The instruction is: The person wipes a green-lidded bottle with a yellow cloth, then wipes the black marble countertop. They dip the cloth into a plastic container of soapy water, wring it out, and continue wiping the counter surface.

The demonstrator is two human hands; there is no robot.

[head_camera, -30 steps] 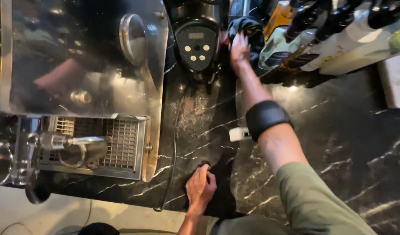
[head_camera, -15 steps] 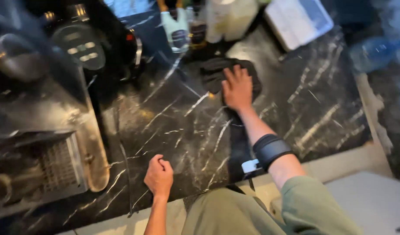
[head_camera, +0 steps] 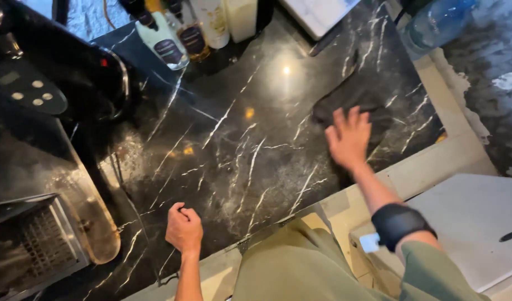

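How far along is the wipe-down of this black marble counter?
Done: the patch around the ceiling-light reflection near the bottles shines clean. In hand: the right hand presses flat on the dark cloth near the counter's right edge; the left hand rests as a fist at the front edge. Left: a pale dusty film on the counter centre and beside the coffee machine.

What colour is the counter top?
Black with white veins, like marble: the counter top, clear in the head view.
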